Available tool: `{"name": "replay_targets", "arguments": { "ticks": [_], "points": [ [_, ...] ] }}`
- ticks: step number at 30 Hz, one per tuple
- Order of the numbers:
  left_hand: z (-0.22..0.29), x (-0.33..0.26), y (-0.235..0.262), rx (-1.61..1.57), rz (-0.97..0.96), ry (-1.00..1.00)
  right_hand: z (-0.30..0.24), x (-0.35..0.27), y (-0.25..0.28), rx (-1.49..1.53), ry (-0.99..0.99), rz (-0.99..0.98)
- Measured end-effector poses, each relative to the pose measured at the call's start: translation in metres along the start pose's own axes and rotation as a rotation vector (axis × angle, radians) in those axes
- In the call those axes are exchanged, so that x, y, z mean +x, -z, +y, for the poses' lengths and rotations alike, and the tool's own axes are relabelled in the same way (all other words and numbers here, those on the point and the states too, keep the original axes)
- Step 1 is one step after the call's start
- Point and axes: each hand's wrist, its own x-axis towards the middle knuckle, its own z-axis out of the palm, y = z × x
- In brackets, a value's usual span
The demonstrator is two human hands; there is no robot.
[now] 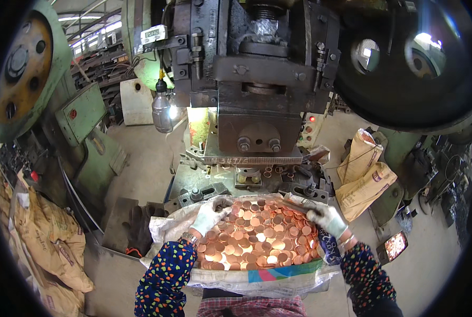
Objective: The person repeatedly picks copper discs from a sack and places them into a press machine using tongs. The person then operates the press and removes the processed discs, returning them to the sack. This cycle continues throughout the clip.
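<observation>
Gripping the soft woven sack point(257, 274) by its rolled rim, left hand point(208, 215) and right hand point(326, 217) were each closed on cloth; its load of copper discs point(257, 238), before the press point(257, 105), looked heavy and loose.

Metal-stamping workshop: heavy punch press point(257, 79), green flywheel machine point(30, 68), sack of copper discs point(257, 235), concrete floor point(141, 153).

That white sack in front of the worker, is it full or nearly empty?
Full. The white sack lies open, its mouth heaped with copper-coloured discs; the left hand and right hand hold its rim.
</observation>
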Motion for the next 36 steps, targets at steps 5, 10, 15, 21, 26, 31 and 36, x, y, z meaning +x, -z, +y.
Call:
{"name": "replay_targets", "arguments": {
  "ticks": [5,10,15,21,26,31,36],
  "points": [
    [0.007,0.03,0.006,-0.236,-0.008,-0.021,0.026,0.066,0.012,-0.135,-0.128,-0.031],
    [0.01,0.075,0.007,-0.275,0.256,-0.09,0.035,0.12,-0.007,-0.375,0.204,0.083],
    [0.004,0.111,0.0,-0.17,0.327,-0.063,0.039,0.143,-0.027,-0.575,0.173,0.092],
    [-0.009,0.16,-0.019,0.199,0.466,0.013,0.052,0.137,-0.017,-0.403,0.155,0.191],
    [-0.023,0.189,-0.032,0.88,0.287,-0.083,0.053,0.121,-0.012,-0.257,0.079,0.072],
    [-0.031,0.191,-0.035,1.233,0.353,-0.448,0.054,0.121,-0.013,-0.181,0.068,0.015],
    [-0.012,0.178,-0.04,1.039,0.436,-0.401,0.051,0.125,-0.017,-0.236,0.094,0.002]
  ]
}}
